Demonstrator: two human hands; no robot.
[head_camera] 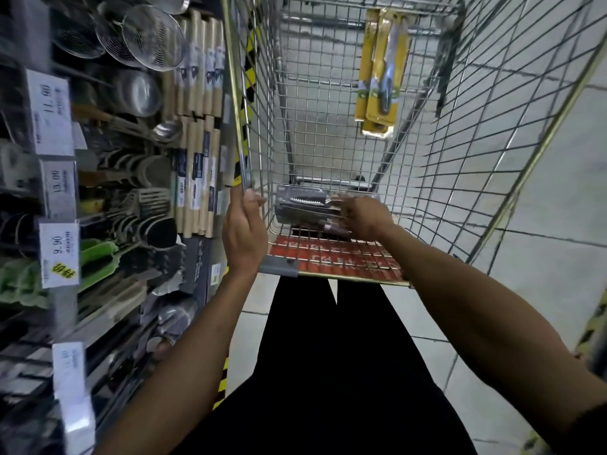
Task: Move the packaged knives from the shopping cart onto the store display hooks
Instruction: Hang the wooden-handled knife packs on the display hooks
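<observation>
The left hand (244, 228) grips the left top rim of the shopping cart (476, 159), with the fingers wrapped around the bar. The right hand (363, 216) reaches inside the cart at its near end, and its fingers curl around one end of a grey knife pack (302, 205). This pack lies across the basket and shows a toothed blade, but it is blurred. Two yellow knife packs (381, 77) lean against the wire wall at the far end of the cart, well apart from the hands. A red printed panel (335, 257) sits at the near edge of the cart.

On the left stand store shelves (108, 290) with white price tags (49, 110), wire strainers (151, 37) and a steel ladle (166, 129). The floor (542, 208) is of pale tiles, and yellow-black hazard tape (249, 77) runs between the shelves and the cart.
</observation>
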